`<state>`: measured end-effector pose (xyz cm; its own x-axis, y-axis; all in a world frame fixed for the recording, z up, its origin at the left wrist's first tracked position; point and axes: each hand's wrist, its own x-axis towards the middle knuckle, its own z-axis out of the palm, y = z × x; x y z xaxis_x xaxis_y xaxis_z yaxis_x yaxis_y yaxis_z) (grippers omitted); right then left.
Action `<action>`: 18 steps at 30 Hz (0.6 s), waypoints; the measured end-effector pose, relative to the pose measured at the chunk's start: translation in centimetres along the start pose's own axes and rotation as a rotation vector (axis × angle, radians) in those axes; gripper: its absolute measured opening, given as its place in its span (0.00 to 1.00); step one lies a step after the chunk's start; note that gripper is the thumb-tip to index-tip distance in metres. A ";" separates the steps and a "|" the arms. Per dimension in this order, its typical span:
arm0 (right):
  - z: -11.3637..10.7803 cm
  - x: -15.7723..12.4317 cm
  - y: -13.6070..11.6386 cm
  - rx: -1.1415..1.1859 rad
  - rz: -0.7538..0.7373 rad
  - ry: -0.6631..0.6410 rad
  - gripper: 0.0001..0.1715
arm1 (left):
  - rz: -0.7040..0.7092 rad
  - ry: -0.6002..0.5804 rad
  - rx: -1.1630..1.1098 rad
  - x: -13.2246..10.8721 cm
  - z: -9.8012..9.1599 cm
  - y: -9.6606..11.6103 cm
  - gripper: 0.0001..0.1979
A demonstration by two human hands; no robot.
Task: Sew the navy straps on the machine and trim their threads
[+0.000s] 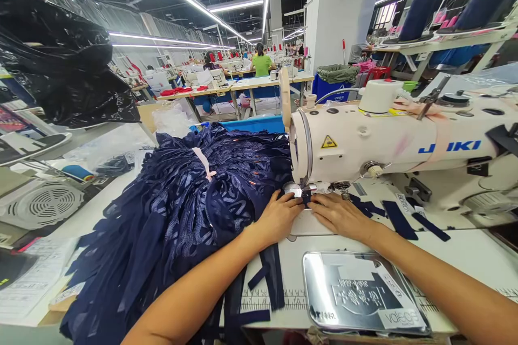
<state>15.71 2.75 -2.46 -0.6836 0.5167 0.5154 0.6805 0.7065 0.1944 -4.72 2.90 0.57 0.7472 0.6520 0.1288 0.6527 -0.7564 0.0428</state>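
Here, both hands press flat, no grip, on navy fabric beneath the JUKI machine.

Blue "JUKI" lettering and a yellow warning triangle on the white sewing machine.

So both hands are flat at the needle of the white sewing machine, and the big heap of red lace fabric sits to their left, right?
Not quite: the head view shows the heap of lace fabric is navy blue, not red. It does lie left of the left hand and right hand at the white sewing machine.
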 end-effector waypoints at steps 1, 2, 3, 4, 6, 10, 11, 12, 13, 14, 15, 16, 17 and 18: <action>0.1 0.0 0.0 -0.003 0.012 -0.006 0.16 | 0.007 0.000 0.003 0.1 -0.1 -0.1 0.19; 0.2 0.0 0.0 -0.007 0.022 -0.014 0.16 | 0.012 0.004 0.005 0.1 -0.1 -0.3 0.20; 0.2 0.0 0.0 -0.010 0.030 -0.023 0.17 | 0.017 0.010 0.004 0.2 -0.1 -0.5 0.20; 0.2 -0.1 0.1 -0.014 0.038 -0.033 0.17 | 0.021 0.017 0.002 0.3 -0.1 -0.7 0.20; 0.1 -0.2 0.2 -0.016 0.061 -0.050 0.18 | 0.029 0.031 -0.006 0.5 -0.1 -1.2 0.20; 0.3 0.0 0.9 0.087 0.122 -0.058 0.17 | 0.047 0.050 -0.035 1.1 0.0 -2.1 0.22; 0.5 0.3 1.1 0.124 0.165 -0.051 0.17 | 0.049 0.052 -0.042 1.3 0.1 -2.3 0.22; 0.9 0.6 1.4 0.153 0.215 -0.043 0.17 | 0.048 0.057 -0.046 1.5 0.1 -2.5 0.22; 1.3 1.0 1.6 0.169 0.264 -0.034 0.18 | 0.048 0.068 -0.045 1.6 0.2 -2.5 0.21; 1.7 1.4 1.9 0.174 0.300 -0.028 0.20 | 0.049 0.086 -0.036 1.7 0.3 -2.5 0.20; 2.1 1.8 2.1 0.170 0.317 -0.022 0.21 | 0.049 0.111 -0.015 1.8 0.4 -2.4 0.18; 2.5 2.2 2.4 0.164 0.314 -0.019 0.22 | 0.047 0.141 0.019 1.8 0.4 -2.3 0.15; 2.7 2.4 2.6 0.159 0.298 -0.017 0.23 | 0.040 0.169 0.068 1.7 0.5 -2.1 0.12; 2.8 2.5 2.8 0.154 0.281 -0.012 0.22 | 0.029 0.192 0.128 1.6 0.6 -1.9 0.11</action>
<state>15.13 7.37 -2.99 -0.4781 0.7073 0.5208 0.7961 0.5994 -0.0832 -4.64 5.39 0.07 0.7360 0.5993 0.3148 0.6513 -0.7537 -0.0879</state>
